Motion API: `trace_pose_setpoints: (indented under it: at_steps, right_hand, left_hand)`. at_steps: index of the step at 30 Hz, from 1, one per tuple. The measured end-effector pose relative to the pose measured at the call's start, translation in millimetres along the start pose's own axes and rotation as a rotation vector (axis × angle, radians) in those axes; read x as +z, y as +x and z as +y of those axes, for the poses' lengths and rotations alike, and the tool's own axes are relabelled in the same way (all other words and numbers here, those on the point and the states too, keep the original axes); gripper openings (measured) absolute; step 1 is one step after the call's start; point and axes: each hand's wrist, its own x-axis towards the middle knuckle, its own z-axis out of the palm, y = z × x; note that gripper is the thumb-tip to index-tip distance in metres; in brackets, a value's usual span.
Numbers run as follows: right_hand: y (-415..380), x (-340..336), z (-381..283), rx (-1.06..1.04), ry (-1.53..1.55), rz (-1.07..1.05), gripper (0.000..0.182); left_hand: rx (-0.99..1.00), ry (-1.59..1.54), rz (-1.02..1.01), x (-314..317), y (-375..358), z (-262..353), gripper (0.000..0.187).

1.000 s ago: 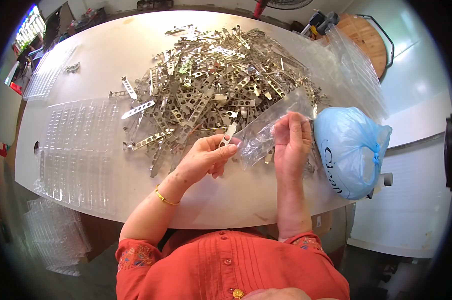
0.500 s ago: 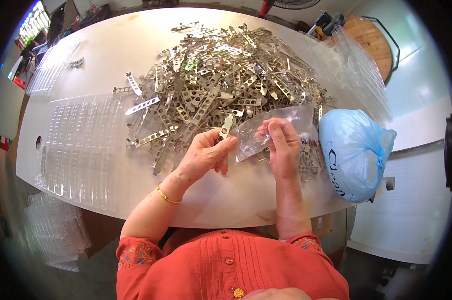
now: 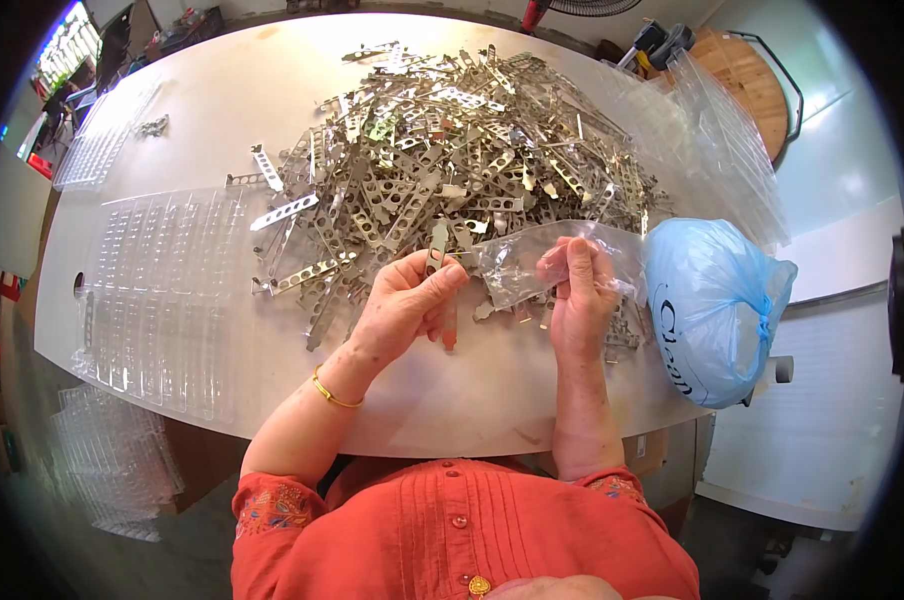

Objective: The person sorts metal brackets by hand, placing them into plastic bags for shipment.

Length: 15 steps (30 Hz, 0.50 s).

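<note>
My left hand (image 3: pixel 412 300) is closed on a flat metal bracket (image 3: pixel 437 245) with round holes, its notched end pointing up and away. The bracket's lower end shows beneath the fingers. Thumb and fingers of my right hand (image 3: pixel 579 295) pinch a clear plastic bag (image 3: pixel 517 265), which stretches out on both sides of the fingers. The bag's left edge comes close to the bracket. Just beyond both hands rises a big heap of similar metal brackets (image 3: pixel 412 190), with a few strays along its left side.
Clear plastic trays (image 3: pixel 162 300) lie on the left of the white table (image 3: pixel 452 410), and more trays (image 3: pixel 717 140) at the right rear. A tied blue bag (image 3: pixel 712 310) marked "Clean" sits at the right edge. Another stack of trays (image 3: pixel 117 460) is below the table's left edge.
My right hand has moved slightly right with the plastic bag, spreading it further. My left hand has shifted a little left, and the bracket now stands more upright.
</note>
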Motion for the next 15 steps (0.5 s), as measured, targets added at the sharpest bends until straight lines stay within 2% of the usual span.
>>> trace_pose_setpoints:
  at_steps: [5, 12, 15]
  right_hand:
    - [-5.1, 3.6, -2.6, -0.055, -0.163, 0.021, 0.029]
    - [-6.8, 7.9, 1.2, -0.032, -0.153, -0.039, 0.024]
    - [-5.6, 5.3, 3.2, 0.086, -0.085, -0.063, 0.023]
  left_hand:
    - [-0.044, 0.080, -0.010, 3.3, -0.6, -2.0, 0.022]
    - [-0.054, 0.072, 0.024, 2.1, 0.7, -6.2, 0.018]
    - [-0.048, 0.099, 0.041, 3.5, -1.4, -0.9, 0.015]
